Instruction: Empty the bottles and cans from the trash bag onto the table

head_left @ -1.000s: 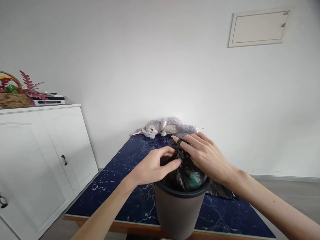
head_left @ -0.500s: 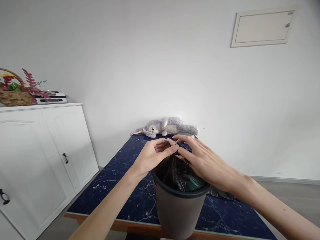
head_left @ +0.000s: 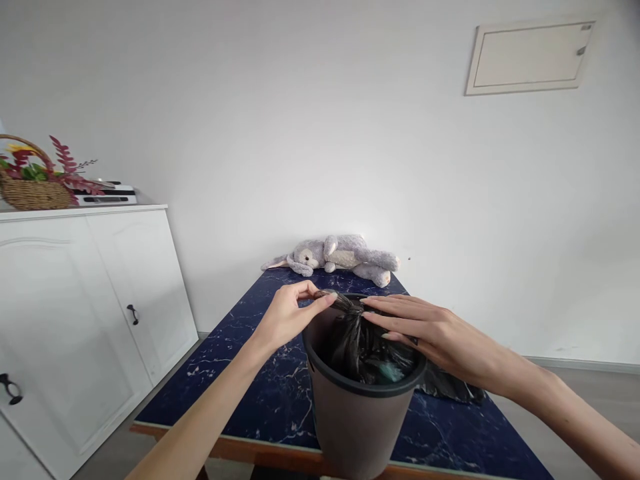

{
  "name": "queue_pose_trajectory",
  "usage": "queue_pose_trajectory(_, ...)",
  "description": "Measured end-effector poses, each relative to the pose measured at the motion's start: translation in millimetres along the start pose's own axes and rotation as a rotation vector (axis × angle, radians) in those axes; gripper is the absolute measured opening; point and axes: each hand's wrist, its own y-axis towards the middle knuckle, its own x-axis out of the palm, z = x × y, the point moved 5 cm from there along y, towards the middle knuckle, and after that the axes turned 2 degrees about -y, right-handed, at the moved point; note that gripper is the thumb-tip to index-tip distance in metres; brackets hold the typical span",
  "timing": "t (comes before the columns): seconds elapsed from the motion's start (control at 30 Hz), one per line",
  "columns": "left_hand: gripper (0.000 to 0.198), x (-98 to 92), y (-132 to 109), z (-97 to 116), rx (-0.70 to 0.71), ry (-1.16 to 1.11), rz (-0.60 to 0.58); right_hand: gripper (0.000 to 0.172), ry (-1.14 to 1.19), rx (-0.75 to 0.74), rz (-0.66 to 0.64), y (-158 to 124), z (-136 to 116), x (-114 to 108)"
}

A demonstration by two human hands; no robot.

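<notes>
A dark grey bin [head_left: 353, 420] stands on the near edge of a dark blue marbled table [head_left: 240, 373]. Inside it sits a black plastic bag [head_left: 357, 343] with something green showing through. My left hand [head_left: 290, 317] pinches a twisted end of the bag at the bin's far left rim. My right hand [head_left: 425, 327] reaches over the bin from the right, fingers stretched flat and together, their tips touching the bunched top of the bag.
A grey plush toy [head_left: 340, 257] lies at the table's far end against the white wall. A white cabinet [head_left: 85, 320] at the left carries a wicker basket [head_left: 35, 190] of flowers. Another crumpled black bag [head_left: 450, 387] lies on the table right of the bin.
Both hands have dropped lower and drawn apart. My left hand pulled the bag's end out to the left, and my right hand's fingers straightened over the bunched top.
</notes>
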Motion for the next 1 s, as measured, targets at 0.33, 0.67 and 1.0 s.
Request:
queue_pose_trajectory(0.33,0.056,-7.5,-16.3,-43.0,-0.265,-0.241,0.113,0.029,-0.096,0.056,0.079,-30.4,15.4,0.4)
queue_pose_trajectory(0.67,0.056,-15.8,-28.5,-50.1,-0.266,-0.179,0.198,0.03,-0.18,0.161,0.146,-43.7,27.0,1.6)
queue_pose_trajectory(1.0,0.063,-11.3,-30.3,-101.3,-0.078,-0.422,0.224,0.037,-0.026,0.266,-0.021,9.7,-10.2,5.2)
